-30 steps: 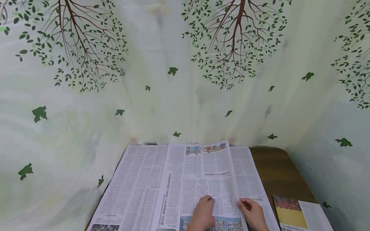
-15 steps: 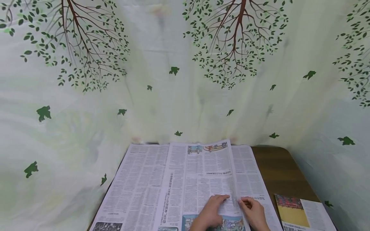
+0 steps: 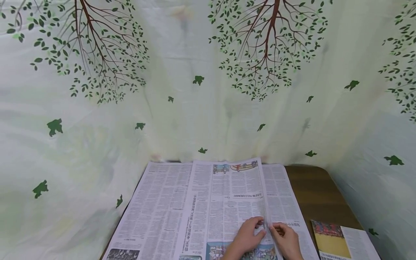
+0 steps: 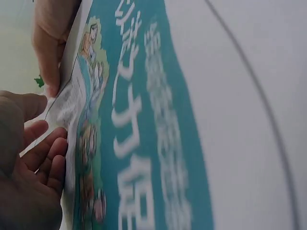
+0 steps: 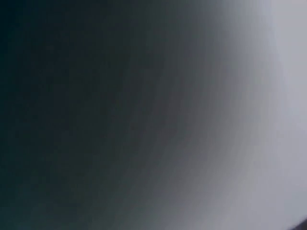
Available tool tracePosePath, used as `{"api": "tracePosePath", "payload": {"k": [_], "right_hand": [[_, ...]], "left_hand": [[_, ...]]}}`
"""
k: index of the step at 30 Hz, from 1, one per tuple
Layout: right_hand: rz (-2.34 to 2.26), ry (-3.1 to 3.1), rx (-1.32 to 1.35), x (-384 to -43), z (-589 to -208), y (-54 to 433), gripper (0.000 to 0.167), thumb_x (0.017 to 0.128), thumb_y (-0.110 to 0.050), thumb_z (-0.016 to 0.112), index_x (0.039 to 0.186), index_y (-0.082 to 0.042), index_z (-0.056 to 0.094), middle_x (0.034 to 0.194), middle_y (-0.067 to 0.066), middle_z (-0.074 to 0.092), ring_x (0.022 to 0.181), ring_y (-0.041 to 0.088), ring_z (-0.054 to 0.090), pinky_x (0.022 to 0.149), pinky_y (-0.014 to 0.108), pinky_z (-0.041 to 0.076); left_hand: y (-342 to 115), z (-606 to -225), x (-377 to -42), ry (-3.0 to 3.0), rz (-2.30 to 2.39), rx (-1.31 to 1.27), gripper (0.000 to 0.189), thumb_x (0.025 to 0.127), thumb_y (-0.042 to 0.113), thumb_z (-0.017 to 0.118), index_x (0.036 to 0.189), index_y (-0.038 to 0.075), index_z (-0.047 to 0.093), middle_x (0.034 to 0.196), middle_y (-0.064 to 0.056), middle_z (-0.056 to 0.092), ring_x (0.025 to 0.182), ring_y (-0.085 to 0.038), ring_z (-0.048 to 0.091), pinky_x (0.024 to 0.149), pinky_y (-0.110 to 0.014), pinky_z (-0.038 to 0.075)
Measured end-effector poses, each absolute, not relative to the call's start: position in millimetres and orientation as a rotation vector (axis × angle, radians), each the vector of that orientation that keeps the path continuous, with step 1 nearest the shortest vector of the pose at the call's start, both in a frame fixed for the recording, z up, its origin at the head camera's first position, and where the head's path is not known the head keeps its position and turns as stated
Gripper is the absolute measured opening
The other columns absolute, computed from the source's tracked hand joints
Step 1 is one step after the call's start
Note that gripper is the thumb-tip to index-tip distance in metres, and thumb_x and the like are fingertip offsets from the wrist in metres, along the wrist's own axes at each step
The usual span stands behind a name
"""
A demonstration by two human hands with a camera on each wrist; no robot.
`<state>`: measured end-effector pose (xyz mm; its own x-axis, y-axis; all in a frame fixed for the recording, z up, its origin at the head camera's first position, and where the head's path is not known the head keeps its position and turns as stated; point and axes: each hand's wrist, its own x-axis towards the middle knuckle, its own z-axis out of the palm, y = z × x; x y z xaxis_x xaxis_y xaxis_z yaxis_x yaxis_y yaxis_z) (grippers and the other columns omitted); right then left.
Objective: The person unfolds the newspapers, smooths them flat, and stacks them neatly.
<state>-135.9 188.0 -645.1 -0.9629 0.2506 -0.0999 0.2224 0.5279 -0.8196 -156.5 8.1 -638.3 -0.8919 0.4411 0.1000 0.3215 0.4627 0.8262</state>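
A folded newspaper lies lengthwise over a wider spread newspaper. At its right edge my right hand pinches the paper between thumb and bent fingers. Just left of it, my left hand rests on the folded newspaper, fingers loosely bent and thumb apart, pointing to the same edge. From the left wrist, the left hand shows its fingertips against the paper, with the right hand above at the edge. A teal band with white characters fills the middle there. The right wrist view is dark and blurred.
Brown wooden table shows along the right side. A printed piece with a yellow and red picture lies at the lower right. A pale cloth printed with trees and leaves hangs behind and around the table.
My left hand has slid right across the folded newspaper to its right edge, beside the right hand. The right hand keeps its pinch there. The head view has shifted slightly.
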Motion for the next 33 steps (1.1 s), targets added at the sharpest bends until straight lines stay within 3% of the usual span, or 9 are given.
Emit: {"api": "tracePosePath", "payload": {"k": [4, 11, 21, 28, 33], "right_hand": [[1.451, -2.718, -0.424, -135, -646, 188, 0.024, 0.094, -0.026, 0.076, 0.097, -0.002, 0.076, 0.082, 0.001, 0.074, 0.070, 0.009, 0.065, 0.063, 0.022, 0.051], [1.454, -2.713, -0.424, -136, -648, 189, 0.020, 0.093, -0.023, 0.076, 0.094, -0.003, 0.076, 0.079, -0.001, 0.073, 0.069, 0.009, 0.065, 0.061, 0.022, 0.049], [1.442, -2.696, -0.388, -137, -645, 192, 0.017, 0.091, -0.022, 0.078, 0.087, -0.005, 0.076, 0.075, -0.001, 0.073, 0.064, 0.005, 0.062, 0.060, 0.021, 0.048], [1.461, -2.707, -0.362, -137, -644, 192, 0.012, 0.090, -0.017, 0.077, 0.087, -0.005, 0.074, 0.075, -0.002, 0.072, 0.064, 0.005, 0.061, 0.060, 0.021, 0.048], [1.497, -2.709, -0.394, -137, -644, 192, 0.017, 0.090, -0.022, 0.079, 0.089, -0.006, 0.075, 0.077, -0.002, 0.073, 0.066, 0.006, 0.062, 0.061, 0.022, 0.049]], "left_hand": [[25, -639, -158, 2.599, 1.554, 0.529, 0.031, 0.098, 0.027, 0.068, 0.122, 0.009, 0.069, 0.102, 0.002, 0.072, 0.087, -0.003, 0.063, 0.078, -0.018, 0.051], [43, -637, -166, 2.532, 1.688, 0.073, 0.018, 0.084, 0.031, 0.082, 0.093, 0.017, 0.074, 0.075, 0.017, 0.062, 0.066, 0.004, 0.054, 0.064, -0.016, 0.046], [48, -634, -169, 2.624, 1.726, 0.068, 0.027, 0.079, 0.034, 0.086, 0.082, 0.011, 0.073, 0.065, 0.012, 0.064, 0.055, 0.004, 0.052, 0.053, -0.017, 0.045], [53, -626, -172, 2.667, 1.629, -0.061, 0.023, 0.080, 0.033, 0.084, 0.072, 0.018, 0.070, 0.061, 0.013, 0.060, 0.056, 0.001, 0.050, 0.056, -0.019, 0.042], [51, -621, -174, 2.635, 1.602, -0.079, 0.019, 0.080, 0.027, 0.080, 0.069, 0.017, 0.067, 0.059, 0.012, 0.056, 0.054, -0.002, 0.048, 0.052, -0.020, 0.040]]}}
